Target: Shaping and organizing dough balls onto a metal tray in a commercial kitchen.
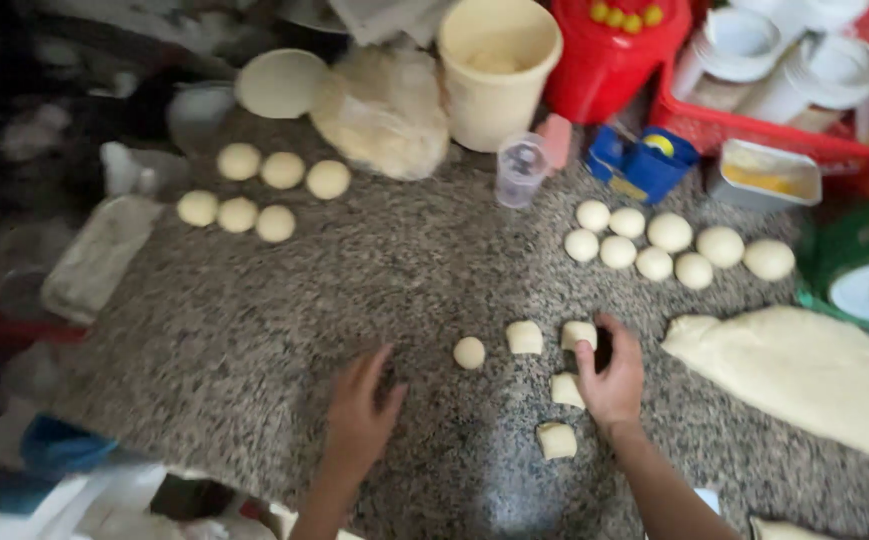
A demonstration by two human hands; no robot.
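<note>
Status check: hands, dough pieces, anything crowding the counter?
Left hand flat on speckled stone counter, empty. Right hand touching cut square dough piece. Big pale dough slab close right.

Pale cream dough pieces [525, 337], speckled grey (granite) counter [254, 320], red basket [754, 130]

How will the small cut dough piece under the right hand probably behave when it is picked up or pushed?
The cut dough piece under the right hand looks soft and pale, so it would probably dent rather than stay stiff. Its blocky shape suggests it will slide, not roll like the round ball. On the granite counter it may stick slightly.
</note>
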